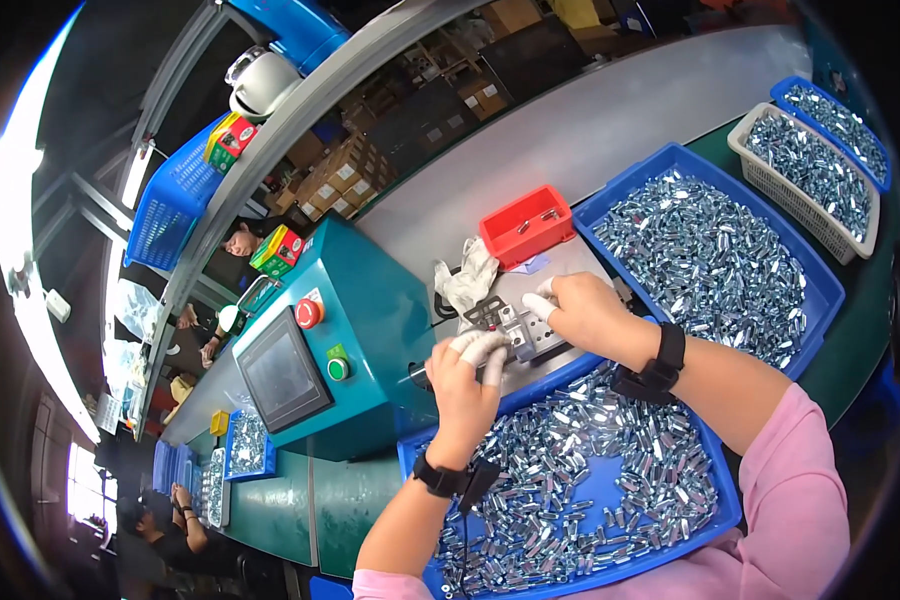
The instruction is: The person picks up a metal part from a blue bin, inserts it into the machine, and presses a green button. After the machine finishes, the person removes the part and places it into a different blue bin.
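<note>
My left hand (464,382) reaches to the near left side of a small metal fixture (536,338), its fingers bent together at the fixture's edge. White covers wrap the fingertips of both hands. On the other side my right hand (595,312) has thumb and fingers pinched together just above the fixture's plate. What either hand holds, if anything, is hidden by the fingers. Below the hands sits a blue tray (595,500) of loose shiny metal fittings. A larger blue tray (820,290) heaped with similar fittings stands to the right of my right hand.
Left of the fixture stands a teal machine (370,310) with a screen (282,373), a red button (309,313) and a green button (339,369). A red bin (523,222) and crumpled white gloves (467,277) lie beyond. A white basket (800,185) holds more fittings. Other people work farther left.
</note>
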A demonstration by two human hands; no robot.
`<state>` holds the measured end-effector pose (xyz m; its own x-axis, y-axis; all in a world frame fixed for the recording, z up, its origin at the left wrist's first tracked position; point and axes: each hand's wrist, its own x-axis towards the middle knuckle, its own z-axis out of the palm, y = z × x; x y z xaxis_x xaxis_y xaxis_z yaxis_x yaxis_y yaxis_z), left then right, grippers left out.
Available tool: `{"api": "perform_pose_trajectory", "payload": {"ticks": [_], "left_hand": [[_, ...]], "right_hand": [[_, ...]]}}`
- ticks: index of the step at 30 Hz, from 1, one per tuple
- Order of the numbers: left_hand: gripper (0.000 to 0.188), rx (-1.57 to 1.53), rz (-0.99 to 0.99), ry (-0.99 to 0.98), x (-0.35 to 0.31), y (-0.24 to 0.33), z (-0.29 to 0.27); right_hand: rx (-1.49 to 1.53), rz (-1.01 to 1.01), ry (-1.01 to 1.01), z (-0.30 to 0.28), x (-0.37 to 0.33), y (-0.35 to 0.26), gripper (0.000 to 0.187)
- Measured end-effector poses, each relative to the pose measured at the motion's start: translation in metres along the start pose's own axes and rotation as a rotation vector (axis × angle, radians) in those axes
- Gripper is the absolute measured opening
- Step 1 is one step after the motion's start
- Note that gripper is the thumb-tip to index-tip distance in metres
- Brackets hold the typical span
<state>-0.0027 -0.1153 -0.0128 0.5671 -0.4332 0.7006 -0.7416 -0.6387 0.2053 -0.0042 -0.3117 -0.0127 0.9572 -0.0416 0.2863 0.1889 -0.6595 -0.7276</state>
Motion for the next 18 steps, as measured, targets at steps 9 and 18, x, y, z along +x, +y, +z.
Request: {"api": "perform_pose_trajectory", "payload": {"ticks": [9,18], "left_hand": [[0.013,0.212,-0.109,-0.186,0.019,-0.007,0.018],[0.013,-0.082,-0.379,-0.538,0.049,-0.032,0.012]], "right_hand": [[0.054,-0.01,0.11,0.011,0.005,0.016,0.031],[0.141,0.015,-0.052,0.012,-0.001,0.011,0.024]]}}
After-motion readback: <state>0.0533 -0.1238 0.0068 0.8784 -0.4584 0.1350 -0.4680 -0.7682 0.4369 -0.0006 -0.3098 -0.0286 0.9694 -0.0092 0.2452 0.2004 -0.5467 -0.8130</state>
